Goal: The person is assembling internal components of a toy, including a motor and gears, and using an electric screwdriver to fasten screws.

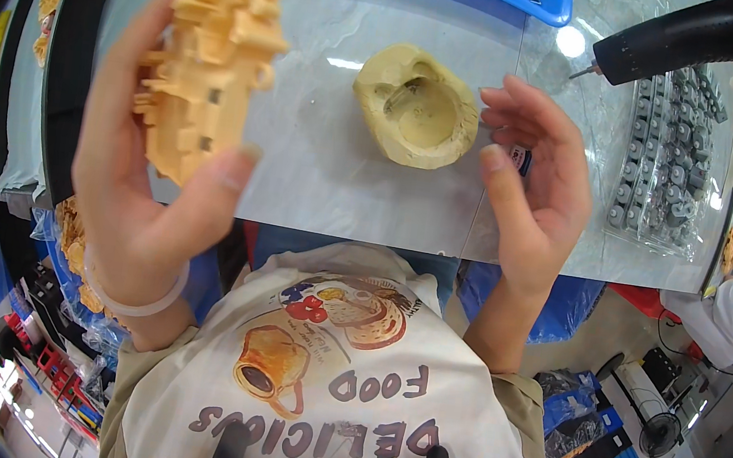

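Black screwdriver (pixel 678 40) juts beyond right hand (pixel 544 182), near grey parts (pixel 665 156).

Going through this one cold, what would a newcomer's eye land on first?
Probably the orange part, large and bright at the upper left in the left hand. Next, the yellow block with its round hollow, near the middle of the grey tabletop. Then the black tool with a thin metal tip, slanting in at the upper right above rows of grey parts.
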### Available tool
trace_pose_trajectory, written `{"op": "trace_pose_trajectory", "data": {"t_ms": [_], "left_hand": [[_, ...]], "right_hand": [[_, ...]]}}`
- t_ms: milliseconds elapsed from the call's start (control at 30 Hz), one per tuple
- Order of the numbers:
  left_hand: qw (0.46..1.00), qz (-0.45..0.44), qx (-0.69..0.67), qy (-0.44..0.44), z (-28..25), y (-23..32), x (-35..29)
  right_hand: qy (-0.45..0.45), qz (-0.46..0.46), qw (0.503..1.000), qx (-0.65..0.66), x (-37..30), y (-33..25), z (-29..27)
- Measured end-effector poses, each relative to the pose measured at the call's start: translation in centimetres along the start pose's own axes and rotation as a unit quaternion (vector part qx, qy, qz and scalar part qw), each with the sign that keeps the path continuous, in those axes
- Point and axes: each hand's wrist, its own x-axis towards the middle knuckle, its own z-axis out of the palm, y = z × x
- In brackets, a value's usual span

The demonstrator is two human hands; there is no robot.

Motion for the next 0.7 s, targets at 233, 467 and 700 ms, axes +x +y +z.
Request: {"op": "trace_pose_trajectory", "data": {"t_ms": [233, 467, 700], "left_hand": [[0.994, -0.104, -0.032, 0.003, -0.1, 0.7, -1.0], [0.990, -0.127, -0.060, 0.017, -1.8, 0.1, -2.7], [0.998, -0.044, -0.015, -0.047, -2.6, -0.9, -3.3]], "right_hand": [[-0.017, 0.004, 0.986, -0.168, -2.5, -3.7, 3.6], [-0.155, -0.098, 0.977, -0.113, -0.7, -2.9, 3.9], [-0.178, -0.121, 0.958, -0.191, 0.3, -3.0, 7.8]]}}
